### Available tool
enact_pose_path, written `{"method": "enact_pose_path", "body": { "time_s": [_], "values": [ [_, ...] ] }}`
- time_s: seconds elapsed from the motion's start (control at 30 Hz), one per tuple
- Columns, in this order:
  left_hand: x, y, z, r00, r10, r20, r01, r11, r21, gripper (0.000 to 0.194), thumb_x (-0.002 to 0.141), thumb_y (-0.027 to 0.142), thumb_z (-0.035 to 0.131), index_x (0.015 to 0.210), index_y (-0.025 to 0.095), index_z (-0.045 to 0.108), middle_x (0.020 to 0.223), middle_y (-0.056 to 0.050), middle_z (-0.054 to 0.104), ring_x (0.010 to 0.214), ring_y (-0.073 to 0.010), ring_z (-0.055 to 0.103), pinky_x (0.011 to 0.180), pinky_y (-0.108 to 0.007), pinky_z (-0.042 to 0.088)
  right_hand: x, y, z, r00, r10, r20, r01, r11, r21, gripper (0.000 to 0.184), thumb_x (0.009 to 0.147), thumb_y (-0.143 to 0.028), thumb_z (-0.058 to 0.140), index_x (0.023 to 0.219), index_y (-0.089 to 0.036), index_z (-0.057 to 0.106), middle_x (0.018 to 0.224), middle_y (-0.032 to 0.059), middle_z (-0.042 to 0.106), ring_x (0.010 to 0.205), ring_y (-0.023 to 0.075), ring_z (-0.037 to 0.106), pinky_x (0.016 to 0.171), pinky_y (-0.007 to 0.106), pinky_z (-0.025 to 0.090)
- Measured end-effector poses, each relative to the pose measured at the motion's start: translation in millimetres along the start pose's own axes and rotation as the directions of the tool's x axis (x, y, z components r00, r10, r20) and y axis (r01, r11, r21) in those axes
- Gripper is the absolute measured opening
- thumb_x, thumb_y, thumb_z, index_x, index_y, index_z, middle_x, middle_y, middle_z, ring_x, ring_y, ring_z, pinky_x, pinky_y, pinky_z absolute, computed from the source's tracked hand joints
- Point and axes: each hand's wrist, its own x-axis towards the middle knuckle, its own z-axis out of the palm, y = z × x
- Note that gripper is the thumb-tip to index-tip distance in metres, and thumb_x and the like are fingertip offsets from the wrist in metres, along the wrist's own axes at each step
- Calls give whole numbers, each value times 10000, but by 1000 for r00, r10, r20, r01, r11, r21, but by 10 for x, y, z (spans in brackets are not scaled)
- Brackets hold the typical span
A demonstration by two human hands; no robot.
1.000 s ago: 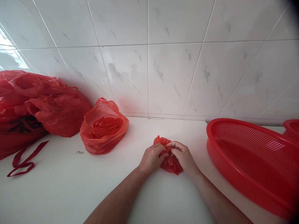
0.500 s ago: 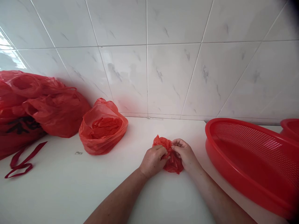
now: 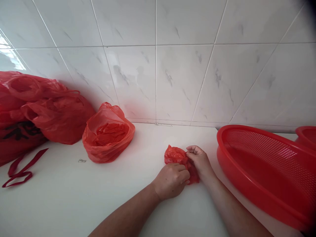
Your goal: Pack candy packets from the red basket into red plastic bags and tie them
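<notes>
A small crumpled red plastic bag (image 3: 175, 154) lies on the white tabletop in front of me, partly covered by my hands. My left hand (image 3: 171, 180) is closed on its near side, knuckles up, with the fingertips mostly hidden. At the bag's right edge, my right hand (image 3: 199, 161) pinches the plastic between thumb and fingers. Further left stands an open red plastic bag (image 3: 106, 153) with its rim turned outward and crumpled red plastic (image 3: 112, 133) inside.
Large filled red bags (image 3: 61, 118) sit at the far left by the tiled wall (image 3: 182, 75), with a dark red strap (image 3: 21, 176) before them. A red perforated plastic basket (image 3: 237, 177) stands at right, and part of a second basket (image 3: 307, 135) shows behind it.
My left hand has shifted right and nearer to me along the small bag. The bag and my right hand have moved slightly right.
</notes>
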Motion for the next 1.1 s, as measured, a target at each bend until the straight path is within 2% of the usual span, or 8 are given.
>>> {"method": "enact_pose_path", "body": {
  "time_s": [0.3,0.47,0.57,0.67,0.83,0.93,1.03,1.1],
  "values": [
    [5,41,-10,1000,12,14,-12,1000,2,181,727,57,459,594,180,454,616,-10,533,545,-116,439,519,-256,339,54,55,-20,996,-84,-20,80,989,-125,190,647,-267,597,823,-199,570,740,3,586,626,142,531,571,272,431],
    [-24,-8,-7,986,-154,-69,150,987,-58,93,748,210,599,711,184,518,712,-31,570,653,-154,520,610,-277,437,105,31,-146,981,-173,-82,148,958,-247,201,701,-350,589,832,-197,599,815,26,629,722,175,559,637,287,434],
    [-33,-63,-26,957,-227,-178,211,972,-107,455,674,366,716,1053,196,529,1050,-107,579,965,-249,546,827,-397,471,154,33,-257,953,-225,-202,151,933,-328,230,727,-394,572,846,-200,603,872,47,635,793,200,558,678,302,421],
    [-41,-97,-31,946,-281,-159,267,958,-102,881,608,464,761,1342,232,332,1378,-158,379,1276,-330,346,1009,-515,345,172,55,-302,938,-236,-254,132,920,-368,236,753,-407,543,866,-208,600,897,51,637,803,203,563,694,312,418],
    [-76,-129,-2,921,-389,6,388,919,-67,1074,565,610,729,1436,284,191,1512,-167,150,1372,-418,101,1021,-659,200,77,65,-150,968,-224,-112,168,912,-375,198,786,-388,525,857,-220,600,863,25,646,795,191,584,719,307,430],
    [-106,-168,14,914,-397,82,404,910,-92,1071,582,592,729,1446,310,163,1527,-148,94,1378,-415,66,1026,-644,209,-17,44,-15,975,-219,24,213,908,-360,178,804,-382,519,800,-226,604,809,2,645,761,176,581,701,286,433],
    [-128,-212,33,923,-380,64,386,915,-120,1011,588,534,751,1424,305,232,1483,-129,239,1367,-367,162,1052,-576,240,-70,25,54,974,-202,106,226,916,-332,212,816,-405,508,762,-220,595,751,-1,629,713,169,559,657,276,430],
    [-129,-235,44,929,-370,28,370,920,-131,867,584,518,756,1334,286,386,1390,-110,386,1323,-336,267,1054,-532,270,-74,22,56,976,-185,114,212,926,-311,228,814,-419,512,756,-213,589,736,3,619,696,167,548,649,276,430]
  ]
}}
